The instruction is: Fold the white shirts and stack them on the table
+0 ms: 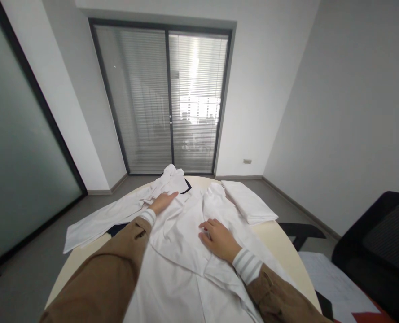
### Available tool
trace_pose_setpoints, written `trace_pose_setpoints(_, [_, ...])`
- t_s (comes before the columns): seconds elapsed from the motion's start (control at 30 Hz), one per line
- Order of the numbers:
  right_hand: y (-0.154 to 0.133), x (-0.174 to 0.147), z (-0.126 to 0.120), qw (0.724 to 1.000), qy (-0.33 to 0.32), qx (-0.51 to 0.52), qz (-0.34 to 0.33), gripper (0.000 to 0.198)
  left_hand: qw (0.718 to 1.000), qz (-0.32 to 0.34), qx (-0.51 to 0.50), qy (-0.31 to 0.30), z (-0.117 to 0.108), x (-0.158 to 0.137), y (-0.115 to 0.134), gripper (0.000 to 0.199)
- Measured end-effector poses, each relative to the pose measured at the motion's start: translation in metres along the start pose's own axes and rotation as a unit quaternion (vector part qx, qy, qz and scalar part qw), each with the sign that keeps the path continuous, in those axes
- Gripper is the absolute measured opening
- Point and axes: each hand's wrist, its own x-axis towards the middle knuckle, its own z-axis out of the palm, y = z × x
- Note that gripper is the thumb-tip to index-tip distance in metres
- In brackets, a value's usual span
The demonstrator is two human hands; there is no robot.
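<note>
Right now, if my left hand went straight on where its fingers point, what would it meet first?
Your left hand, over the white cloth, would probably meet the black strip just ahead; depth is unclear.

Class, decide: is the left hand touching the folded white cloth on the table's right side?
Apart. The head view shows part of the spread white garment lying between the left hand and the folded white cloth.

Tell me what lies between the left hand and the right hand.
In the head view, only the wrinkled white garment lies between the left hand and the right hand; no other object shows on that stretch.
</note>
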Motion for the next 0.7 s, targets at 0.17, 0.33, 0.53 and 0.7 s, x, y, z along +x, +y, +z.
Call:
trace_pose_setpoints(0.17, [-0.001, 0.001, 0.000, 1.000, -0.004, -0.002, 0.001, 0.023, 0.991, 0.090, -0.060, -0.072, 0.010, -0.007, 0.011, 0.023])
trace_pose_setpoints(0.33, [-0.002, 0.000, -0.002, 1.000, -0.011, -0.004, 0.001, 0.024, 0.992, 0.092, -0.090, 0.002, 0.006, -0.002, 0.014, 0.014])
trace_pose_setpoints(0.53, [-0.001, -0.002, -0.001, 1.000, 0.016, -0.012, -0.010, 0.043, 0.964, -0.039, -0.101, 0.243, -0.026, 0.014, -0.008, 0.028])
trace_pose_setpoints(0.7, [0.003, -0.002, 0.003, 0.991, 0.080, -0.085, 0.063, 0.059, 0.950, -0.112, -0.105, 0.270, -0.046, 0.019, -0.036, 0.035])
